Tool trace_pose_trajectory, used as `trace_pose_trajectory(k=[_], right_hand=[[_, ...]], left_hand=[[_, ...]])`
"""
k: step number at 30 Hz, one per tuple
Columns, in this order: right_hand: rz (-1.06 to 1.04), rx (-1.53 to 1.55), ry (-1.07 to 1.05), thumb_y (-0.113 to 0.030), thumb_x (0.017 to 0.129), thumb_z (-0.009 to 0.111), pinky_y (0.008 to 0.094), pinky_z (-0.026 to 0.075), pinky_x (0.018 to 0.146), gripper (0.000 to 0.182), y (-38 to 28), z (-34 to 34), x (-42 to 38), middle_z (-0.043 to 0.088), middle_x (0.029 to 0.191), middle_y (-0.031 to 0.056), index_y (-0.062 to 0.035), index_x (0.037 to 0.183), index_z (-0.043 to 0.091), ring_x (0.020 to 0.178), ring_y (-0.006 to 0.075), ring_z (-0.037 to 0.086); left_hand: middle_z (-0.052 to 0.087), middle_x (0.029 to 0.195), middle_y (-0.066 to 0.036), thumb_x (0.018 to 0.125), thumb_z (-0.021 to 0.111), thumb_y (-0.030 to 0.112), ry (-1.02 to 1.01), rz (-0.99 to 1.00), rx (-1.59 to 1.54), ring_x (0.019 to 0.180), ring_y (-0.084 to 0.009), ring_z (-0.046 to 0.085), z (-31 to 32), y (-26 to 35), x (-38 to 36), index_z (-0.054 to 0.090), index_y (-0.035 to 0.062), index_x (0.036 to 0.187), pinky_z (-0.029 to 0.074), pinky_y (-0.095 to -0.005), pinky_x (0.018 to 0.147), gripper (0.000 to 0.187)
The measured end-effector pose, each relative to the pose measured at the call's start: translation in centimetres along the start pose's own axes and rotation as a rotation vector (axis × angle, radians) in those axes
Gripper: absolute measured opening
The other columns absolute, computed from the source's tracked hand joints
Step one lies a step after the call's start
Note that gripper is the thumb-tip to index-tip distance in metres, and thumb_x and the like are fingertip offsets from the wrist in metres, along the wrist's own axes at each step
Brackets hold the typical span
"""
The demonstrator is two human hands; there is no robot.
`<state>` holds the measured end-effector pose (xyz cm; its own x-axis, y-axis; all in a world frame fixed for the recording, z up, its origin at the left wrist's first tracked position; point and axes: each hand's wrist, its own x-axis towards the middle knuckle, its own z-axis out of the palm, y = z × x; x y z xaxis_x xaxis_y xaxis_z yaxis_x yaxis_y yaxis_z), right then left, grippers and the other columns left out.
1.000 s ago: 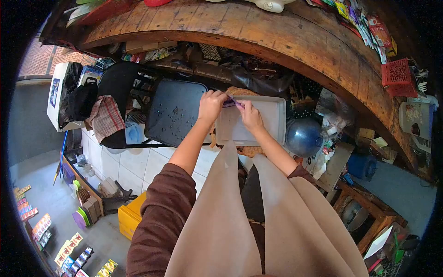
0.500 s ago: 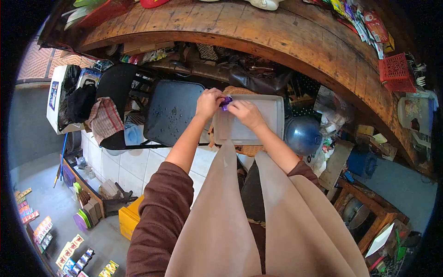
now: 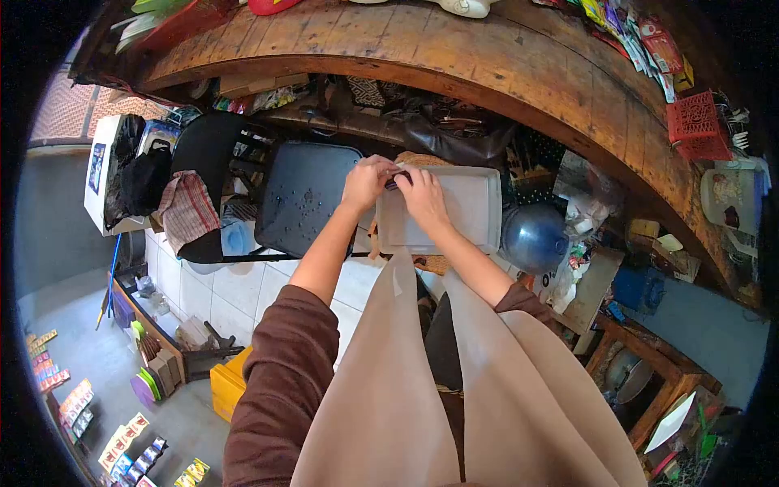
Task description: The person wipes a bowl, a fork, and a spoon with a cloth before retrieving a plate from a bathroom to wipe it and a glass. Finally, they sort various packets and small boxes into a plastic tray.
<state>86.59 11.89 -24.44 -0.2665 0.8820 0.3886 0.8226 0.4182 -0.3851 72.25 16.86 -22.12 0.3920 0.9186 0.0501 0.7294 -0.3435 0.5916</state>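
Note:
My left hand (image 3: 367, 183) is closed, its fingertips pinching one side of a small purple packet (image 3: 394, 182). From the other side my right hand (image 3: 423, 197) closes over the packet, its fingers bent and covering most of it. Only a dark purple bit shows between the hands. Both hands are above the left end of a shallow whitish tray (image 3: 495, 215). To the left of the hands lies a dark tray-like surface (image 3: 300, 191) dotted with small dark specks or drops.
A wooden counter (image 3: 357, 45) curves across the far side. Right of the whitish tray sits a bluish round container (image 3: 533, 237). A checked cloth (image 3: 188, 211) hangs at a black chair (image 3: 203, 154) on the left. A yellow crate (image 3: 231, 385) stands on the floor, lower left.
My right hand has moved slightly left and turned over the purple packet, so less of it shows. My left hand stays in nearly the same place.

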Motion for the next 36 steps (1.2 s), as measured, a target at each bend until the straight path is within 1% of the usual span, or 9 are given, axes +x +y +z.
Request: trace_pose_trajectory(k=[2, 4, 7, 8, 19, 30, 32, 34, 36], right_hand=[[0.050, -0.012, 0.012, -0.008, 0.076, 0.048, 0.0389, 0.042, 0.074, 0.023, -0.5, 0.0, -0.3, 0.049, 0.103, 0.0115, -0.0071, 0.099, 0.048, 0.090, 0.0273, 0.051], [0.677, 0.338, -0.011, -0.007, 0.078, 0.051, 0.0406, 0.044, 0.073, 0.034, -1.1, 0.9, -0.9, 0.053, 0.101, 0.0151, -0.0058, 0.111, 0.041, 0.086, 0.0332, 0.055], [0.822, 0.723, -0.096, -0.009, 0.078, 0.051, 0.0402, 0.045, 0.074, 0.043, -0.3, 4.0, -1.0, 0.056, 0.099, 0.0182, -0.0032, 0.117, 0.034, 0.084, 0.0367, 0.057], [0.850, 0.784, -0.144, -0.006, 0.077, 0.055, 0.0320, 0.046, 0.078, 0.047, -0.2, 4.5, -0.8, 0.056, 0.103, 0.0207, 0.0004, 0.117, 0.030, 0.093, 0.0244, 0.058], [0.905, 0.905, -0.170, -0.004, 0.076, 0.057, 0.0321, 0.045, 0.080, 0.060, 0.3, 2.8, -0.8, 0.055, 0.103, 0.0208, 0.0003, 0.123, 0.021, 0.095, 0.0247, 0.057], [0.906, 0.887, -0.293, -0.007, 0.074, 0.060, 0.0328, 0.045, 0.082, 0.065, 2.8, 2.1, -3.0, 0.055, 0.104, 0.0194, -0.0021, 0.126, 0.021, 0.094, 0.0250, 0.057], [0.789, 0.693, -0.438, -0.015, 0.072, 0.062, 0.0365, 0.044, 0.082, 0.064, 3.9, 1.3, -3.5, 0.054, 0.106, 0.0200, -0.0014, 0.124, 0.027, 0.095, 0.0318, 0.055], [0.601, 0.673, -0.714, -0.020, 0.072, 0.063, 0.0375, 0.042, 0.085, 0.060, 4.9, -5.4, -2.0, 0.052, 0.110, 0.0208, -0.0008, 0.121, 0.034, 0.099, 0.0355, 0.052], [0.272, 0.506, -0.736, -0.020, 0.075, 0.063, 0.0361, 0.042, 0.086, 0.053, 6.5, -12.2, -1.3, 0.054, 0.108, 0.0170, -0.0063, 0.120, 0.038, 0.101, 0.0301, 0.053]], left_hand=[[0.060, 0.092, -0.005, 0.069, 0.059, 0.002, 0.013, 0.010, 0.014, 0.085, -0.0266, 0.056, 0.1, 0.0, -0.2, 0.065, 0.0094, 0.083, 0.046, -0.0362, 0.072, 0.017], [0.060, 0.094, -0.007, 0.067, 0.058, -0.002, 0.038, -0.038, -0.068, 0.086, -0.0273, 0.056, 0.7, -0.4, -0.2, 0.064, 0.0076, 0.083, 0.046, -0.0358, 0.072, 0.020], [0.059, 0.095, -0.008, 0.067, 0.055, -0.005, 0.020, -0.005, -0.070, 0.086, -0.0285, 0.057, 1.0, -1.2, 1.0, 0.064, 0.0062, 0.083, 0.047, -0.0351, 0.073, 0.022], [0.059, 0.095, -0.008, 0.067, 0.055, -0.005, 0.019, -0.004, -0.068, 0.086, -0.0285, 0.057, 1.0, -1.1, 1.0, 0.064, 0.0062, 0.083, 0.047, -0.0351, 0.073, 0.022], [0.057, 0.102, -0.010, 0.072, 0.047, -0.005, 0.089, -0.051, -0.069, 0.088, -0.0292, 0.057, 0.2, 0.0, -0.3, 0.063, 0.0047, 0.082, 0.046, -0.0347, 0.074, 0.021], [0.057, 0.101, -0.012, 0.073, 0.051, -0.003, 0.210, -0.084, -0.154, 0.087, -0.0295, 0.057, -0.7, 0.8, -1.3, 0.061, 0.0039, 0.079, 0.045, -0.0335, 0.074, 0.014], [0.057, 0.102, -0.011, 0.072, 0.054, -0.003, 0.280, -0.067, -0.075, 0.094, -0.0289, 0.054, -1.5, 2.1, -0.7, 0.060, 0.0054, 0.079, 0.042, -0.0343, 0.080, 0.013], [0.056, 0.104, -0.008, 0.072, 0.055, -0.002, 0.365, 0.051, -0.025, 0.097, -0.0276, 0.052, -2.7, 4.2, 0.5, 0.059, 0.0067, 0.085, 0.040, -0.0351, 0.082, 0.016], [0.057, 0.101, -0.010, 0.072, 0.056, -0.001, 0.394, 0.168, -0.036, 0.094, -0.0272, 0.052, -4.8, 8.5, 2.3, 0.059, 0.0057, 0.086, 0.040, -0.0346, 0.081, 0.016]])
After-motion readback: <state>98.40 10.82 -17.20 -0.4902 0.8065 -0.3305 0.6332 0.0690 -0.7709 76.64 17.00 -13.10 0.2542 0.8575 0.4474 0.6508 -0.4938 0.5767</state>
